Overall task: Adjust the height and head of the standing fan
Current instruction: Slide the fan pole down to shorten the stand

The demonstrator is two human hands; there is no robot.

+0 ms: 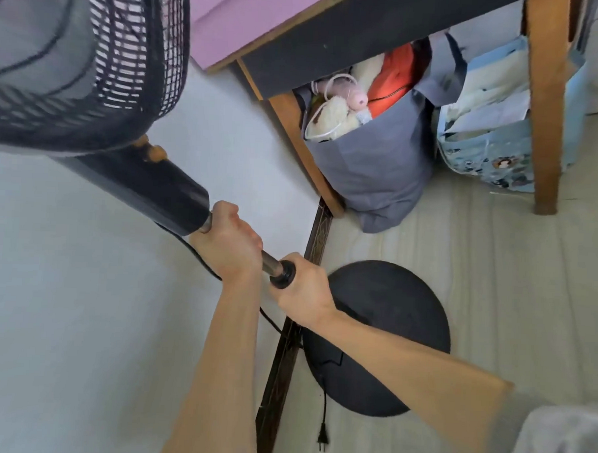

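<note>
The black standing fan fills the left of the head view. Its grille head (75,55) is at the top left, with the black neck housing (148,189) below it. A metal inner pole (270,261) runs down to a black height collar (283,275). My left hand (228,243) is wrapped around the metal pole just under the housing. My right hand (303,295) grips the collar and the outer pole beneath it. The round black base (400,306) rests on the floor; the lower pole is hidden by my right arm.
The fan's cord and unplugged plug (322,436) lie on the floor by the dark skirting board (281,362). A white wall (82,302) is at the left. A wooden table leg (543,134), a grey bag of soft toys (372,154) and a blue bag (489,149) stand behind.
</note>
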